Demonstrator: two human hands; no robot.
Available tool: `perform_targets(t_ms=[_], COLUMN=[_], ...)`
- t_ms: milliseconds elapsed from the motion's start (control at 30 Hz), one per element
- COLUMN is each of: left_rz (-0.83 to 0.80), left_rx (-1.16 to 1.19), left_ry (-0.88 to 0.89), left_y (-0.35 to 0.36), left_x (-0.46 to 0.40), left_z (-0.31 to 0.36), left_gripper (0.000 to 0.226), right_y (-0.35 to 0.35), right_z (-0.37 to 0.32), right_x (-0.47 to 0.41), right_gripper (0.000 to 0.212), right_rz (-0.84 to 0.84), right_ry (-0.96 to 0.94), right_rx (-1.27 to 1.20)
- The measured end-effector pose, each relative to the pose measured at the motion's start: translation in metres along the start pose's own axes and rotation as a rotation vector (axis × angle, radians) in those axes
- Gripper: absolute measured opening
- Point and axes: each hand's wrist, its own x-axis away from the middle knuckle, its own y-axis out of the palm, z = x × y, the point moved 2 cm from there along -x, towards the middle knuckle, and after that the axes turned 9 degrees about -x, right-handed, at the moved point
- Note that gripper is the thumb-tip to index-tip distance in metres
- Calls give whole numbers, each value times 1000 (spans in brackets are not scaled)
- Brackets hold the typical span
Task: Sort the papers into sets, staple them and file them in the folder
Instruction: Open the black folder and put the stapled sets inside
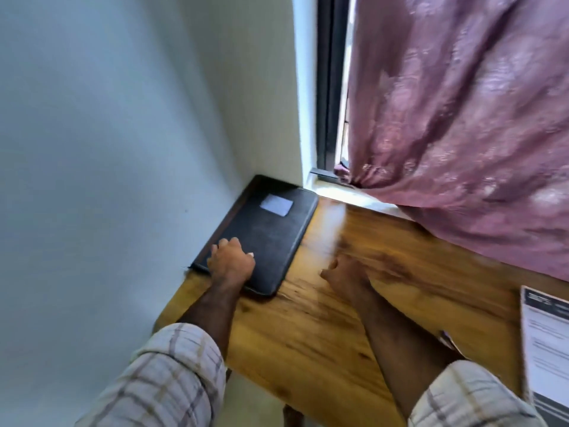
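No legible text on the folder's (pixel 261 235) pale label or the blurred printed paper (pixel 548 349).

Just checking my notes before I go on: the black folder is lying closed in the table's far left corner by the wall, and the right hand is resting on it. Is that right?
Not quite. The head view shows the left hand resting on the black folder, not the right. The right hand is over the bare wooden table beside it. The folder is closed, in the far left corner by the wall.
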Motion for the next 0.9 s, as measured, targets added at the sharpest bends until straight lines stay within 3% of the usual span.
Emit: perform_targets(t_ms=[333,500,633,767,833,900], left_rz=[-158,-218,-328,-393,-439,-468], left_rx=[-37,-33,-25,164,339,601], left_ry=[-53,-152,-174,-231,-257,-264], left_y=[9,18,11,11,18,21], left_x=[-77,-83,-80,-59,-44,-23], left_z=[-29,-22,-15,-2,6,12], left_gripper=[100,120,124,136,139,137], right_y=[87,88,79,58,38,10], right_z=[-61,-60,-47,-25,-10,12], right_x=[-60,-65,-61,-54,-46,-34], right_gripper=[34,43,31,25,30,40], right_rz=[-48,-115,-149,-115,-115,-85], right_ry=[340,373,390,291,211,125], right_rx=[-589,-659,-663,-776,-937,-951])
